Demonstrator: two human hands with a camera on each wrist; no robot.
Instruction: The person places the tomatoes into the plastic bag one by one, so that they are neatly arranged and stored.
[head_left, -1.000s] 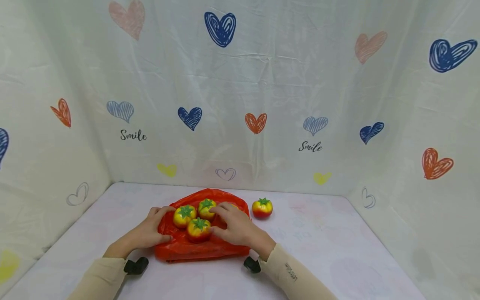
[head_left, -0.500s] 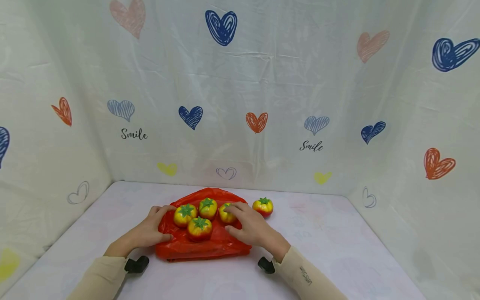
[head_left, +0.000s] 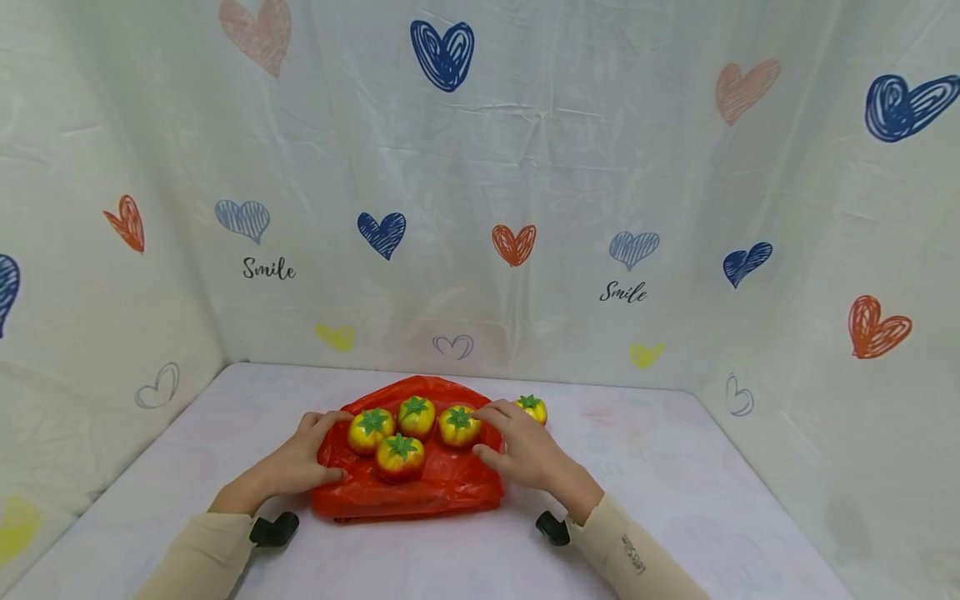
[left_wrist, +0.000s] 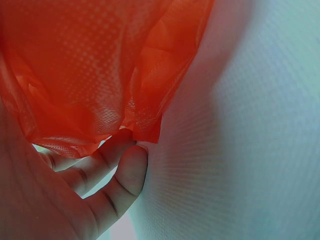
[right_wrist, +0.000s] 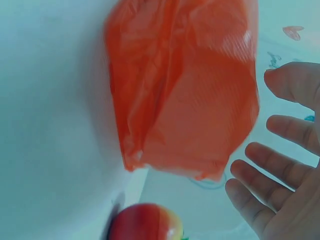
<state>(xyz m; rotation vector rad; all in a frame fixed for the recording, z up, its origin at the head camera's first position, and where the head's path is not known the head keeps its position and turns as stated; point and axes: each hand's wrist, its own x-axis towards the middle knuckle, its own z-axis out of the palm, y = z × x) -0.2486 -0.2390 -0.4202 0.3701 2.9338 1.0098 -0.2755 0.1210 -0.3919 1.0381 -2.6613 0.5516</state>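
Note:
A red plastic bag (head_left: 420, 504), its mouth spread wide, stands on the table in the head view. Several glossy yellow-and-red toy tomatoes with green tops sit inside, one tomato (head_left: 401, 460) nearest the viewer and another (head_left: 460, 427) at the right. My left hand (head_left: 300, 458) holds the bag's left side, index finger and thumb over the rim; lower fingers (left_wrist: 132, 170) lie along the outside in the left wrist view. At the right rim is my right hand (head_left: 528, 450), fingers spread and holding nothing. Behind it, partly hidden, another tomato (head_left: 534, 407) lies outside the bag.
The white table (head_left: 637, 500) extends to both sides of the bag. A pale curtain (head_left: 555, 192) printed with hearts encloses the back and sides. Black wrist mounts (head_left: 274, 530) sit under both forearms.
My right hand has moved right from over the tomatoes to the bag's right rim, uncovering the right tomato and partly hiding the one outside. My left hand stays in place.

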